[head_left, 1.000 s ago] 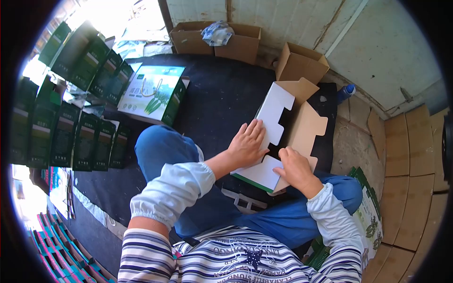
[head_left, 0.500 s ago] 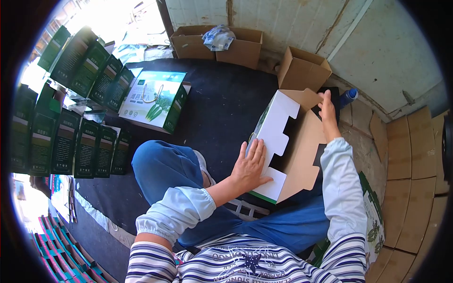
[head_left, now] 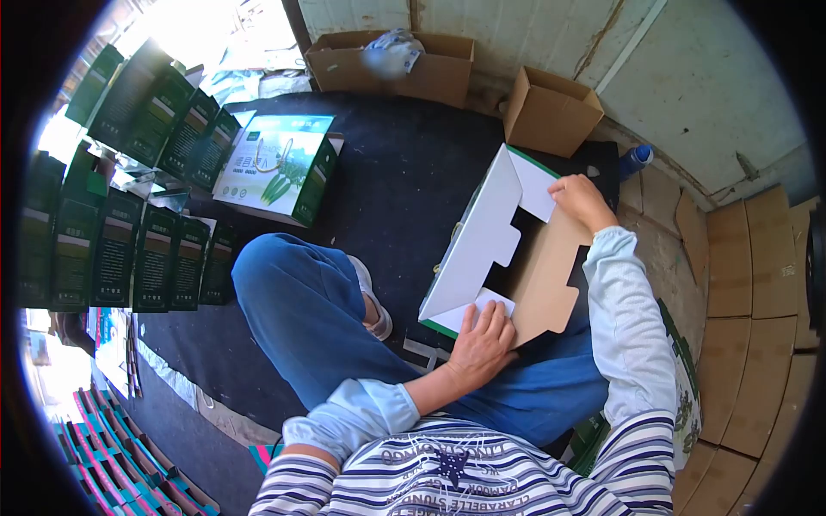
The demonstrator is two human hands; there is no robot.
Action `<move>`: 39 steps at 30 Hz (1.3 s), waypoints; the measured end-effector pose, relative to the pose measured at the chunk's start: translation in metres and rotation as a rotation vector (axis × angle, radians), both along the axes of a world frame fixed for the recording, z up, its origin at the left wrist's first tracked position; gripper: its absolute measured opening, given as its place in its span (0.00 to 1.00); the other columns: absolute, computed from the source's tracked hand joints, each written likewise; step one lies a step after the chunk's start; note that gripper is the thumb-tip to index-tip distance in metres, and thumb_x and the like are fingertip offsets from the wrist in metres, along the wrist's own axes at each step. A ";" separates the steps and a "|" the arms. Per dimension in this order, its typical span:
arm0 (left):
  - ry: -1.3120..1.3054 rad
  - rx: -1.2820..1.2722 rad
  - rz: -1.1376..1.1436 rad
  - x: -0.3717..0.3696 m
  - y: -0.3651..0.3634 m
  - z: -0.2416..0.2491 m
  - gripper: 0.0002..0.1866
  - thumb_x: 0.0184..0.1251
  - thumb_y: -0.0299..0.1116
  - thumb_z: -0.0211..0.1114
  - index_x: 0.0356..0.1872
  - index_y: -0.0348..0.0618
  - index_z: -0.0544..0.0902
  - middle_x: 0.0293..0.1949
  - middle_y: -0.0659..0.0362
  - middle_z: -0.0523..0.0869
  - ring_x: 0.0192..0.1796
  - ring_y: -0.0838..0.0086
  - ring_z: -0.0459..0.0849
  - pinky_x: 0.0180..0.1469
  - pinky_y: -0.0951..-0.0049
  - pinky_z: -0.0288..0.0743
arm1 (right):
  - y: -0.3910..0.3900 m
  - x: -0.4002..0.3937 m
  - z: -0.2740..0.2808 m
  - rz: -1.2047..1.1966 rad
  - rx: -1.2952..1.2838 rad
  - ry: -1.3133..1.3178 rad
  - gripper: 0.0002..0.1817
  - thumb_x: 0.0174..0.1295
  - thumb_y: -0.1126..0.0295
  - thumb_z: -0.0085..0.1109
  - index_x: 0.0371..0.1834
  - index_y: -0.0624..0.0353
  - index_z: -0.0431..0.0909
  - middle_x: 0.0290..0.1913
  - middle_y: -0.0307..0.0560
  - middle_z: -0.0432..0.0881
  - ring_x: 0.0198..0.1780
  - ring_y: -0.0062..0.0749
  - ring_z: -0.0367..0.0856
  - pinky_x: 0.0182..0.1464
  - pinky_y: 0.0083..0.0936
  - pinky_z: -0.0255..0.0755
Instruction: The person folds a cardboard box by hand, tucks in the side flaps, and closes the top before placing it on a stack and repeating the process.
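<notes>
A carton point(head_left: 471, 234), white and brown inside with green edges, lies tilted across my lap with its notched opening facing me. My left hand point(head_left: 483, 346) rests on the near end flap, fingers stretched out and lying flat. At the far end, my right hand point(head_left: 583, 205) has its fingers bent over the corner of the far flap point(head_left: 535, 182), gripping its edge. Both end flaps are folded inward over the dark opening. The brown notched panel point(head_left: 551, 297) stands open on the right side. Part of the carton's outer face is hidden.
A finished green-and-white gift box point(head_left: 274, 168) with a rope handle stands on the black mat point(head_left: 391, 155). Rows of green boxes point(head_left: 120, 249) line the left. Brown cartons point(head_left: 551, 112) stand at the wall, more point(head_left: 727, 344) at right, beside a blue roll point(head_left: 637, 159).
My left hand has moved from the white side panel down to the near end flap. My right hand has folded the far flap inward. The carton has turned slightly.
</notes>
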State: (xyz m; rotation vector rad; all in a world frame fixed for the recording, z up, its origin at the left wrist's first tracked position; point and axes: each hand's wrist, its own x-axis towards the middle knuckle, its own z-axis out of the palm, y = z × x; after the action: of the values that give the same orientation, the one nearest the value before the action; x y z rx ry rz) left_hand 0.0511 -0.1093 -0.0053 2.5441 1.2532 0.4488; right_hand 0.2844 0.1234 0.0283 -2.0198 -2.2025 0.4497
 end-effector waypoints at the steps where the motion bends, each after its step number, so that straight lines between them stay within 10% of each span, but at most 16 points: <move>1: 0.029 0.044 0.013 0.000 0.001 -0.006 0.26 0.56 0.45 0.63 0.51 0.36 0.75 0.60 0.44 0.70 0.66 0.54 0.66 0.65 0.47 0.57 | -0.005 0.000 0.001 -0.023 0.002 -0.048 0.10 0.55 0.71 0.57 0.37 0.55 0.86 0.40 0.55 0.84 0.51 0.48 0.79 0.55 0.37 0.72; 7: 0.054 0.199 0.086 -0.044 0.030 0.004 0.18 0.53 0.30 0.58 0.47 0.40 0.79 0.59 0.50 0.72 0.64 0.58 0.68 0.65 0.53 0.60 | -0.040 0.047 -0.001 -0.165 -0.122 -0.124 0.17 0.58 0.56 0.54 0.33 0.57 0.86 0.36 0.55 0.85 0.41 0.51 0.83 0.46 0.37 0.76; 14: -0.217 0.088 0.322 -0.084 0.095 -0.006 0.14 0.65 0.36 0.60 0.46 0.39 0.79 0.42 0.54 0.84 0.51 0.57 0.78 0.52 0.59 0.68 | -0.080 0.041 0.014 -0.232 -0.379 0.351 0.41 0.66 0.37 0.34 0.37 0.71 0.80 0.24 0.52 0.79 0.22 0.35 0.79 0.33 0.32 0.75; 20: -0.138 0.184 0.526 -0.060 0.107 -0.016 0.26 0.64 0.38 0.61 0.63 0.42 0.70 0.57 0.49 0.75 0.56 0.54 0.74 0.55 0.56 0.66 | -0.086 0.022 0.018 0.007 0.168 -0.007 0.32 0.59 0.47 0.57 0.58 0.61 0.73 0.53 0.54 0.77 0.50 0.40 0.79 0.52 0.36 0.73; 24: 0.052 0.301 0.389 -0.057 0.105 -0.018 0.32 0.63 0.44 0.62 0.66 0.43 0.67 0.68 0.49 0.63 0.68 0.53 0.63 0.67 0.53 0.56 | -0.095 -0.003 0.012 0.449 0.323 -0.090 0.40 0.48 0.56 0.71 0.66 0.53 0.67 0.69 0.52 0.62 0.69 0.47 0.61 0.67 0.38 0.61; 26: 0.056 0.238 0.303 -0.057 0.103 -0.021 0.35 0.62 0.50 0.61 0.67 0.44 0.67 0.71 0.50 0.61 0.74 0.54 0.55 0.73 0.52 0.46 | -0.095 -0.008 -0.008 0.450 0.256 -0.135 0.39 0.48 0.58 0.71 0.66 0.53 0.67 0.68 0.52 0.63 0.68 0.47 0.62 0.66 0.38 0.62; 39: 0.133 0.149 0.093 -0.061 0.122 -0.027 0.27 0.66 0.46 0.59 0.60 0.37 0.72 0.60 0.50 0.74 0.65 0.56 0.68 0.67 0.57 0.58 | -0.076 -0.016 -0.007 0.423 -0.150 -0.124 0.33 0.52 0.57 0.68 0.62 0.55 0.72 0.64 0.50 0.71 0.63 0.46 0.68 0.63 0.37 0.65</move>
State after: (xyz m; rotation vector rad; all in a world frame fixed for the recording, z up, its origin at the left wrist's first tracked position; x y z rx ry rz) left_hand -0.0096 0.0131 -0.0319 2.6866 1.4407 0.4132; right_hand 0.2684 0.0475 0.0215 -1.6748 -2.7597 0.5583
